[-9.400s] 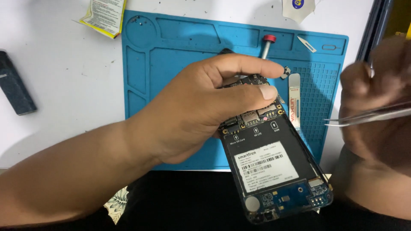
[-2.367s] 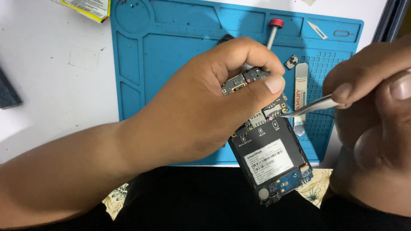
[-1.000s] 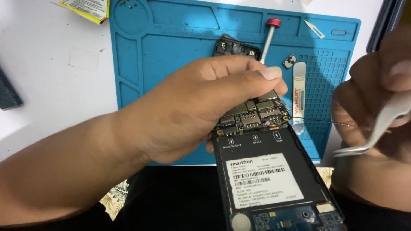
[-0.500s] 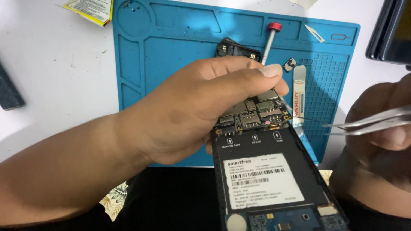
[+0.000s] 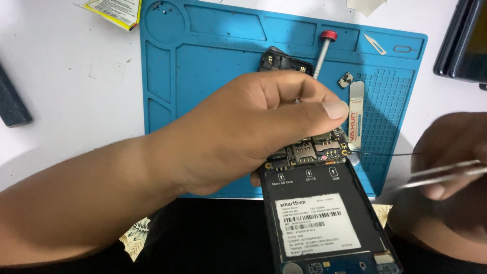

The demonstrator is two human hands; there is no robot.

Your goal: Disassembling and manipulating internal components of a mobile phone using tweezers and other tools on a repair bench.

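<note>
Since half a second ago, tweezers (image 5: 441, 175) slightly lower and further right, left hand (image 5: 243, 132) still clamped round opened phone (image 5: 324, 213) above blue mat (image 5: 203, 56), thumb across circuit board (image 5: 309, 149), right hand (image 5: 451, 172) pinching tweezers, red-capped screwdriver (image 5: 322, 50) on mat.

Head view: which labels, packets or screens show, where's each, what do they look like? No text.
White rectangular sticker with black barcodes: inside the opened phone, which the left hand grips.
Yellow and white packet: top left on the white table, partly cut off.
Dark device, maybe a screen: top right edge.
White strip tool with red print: on the blue mat.
</note>
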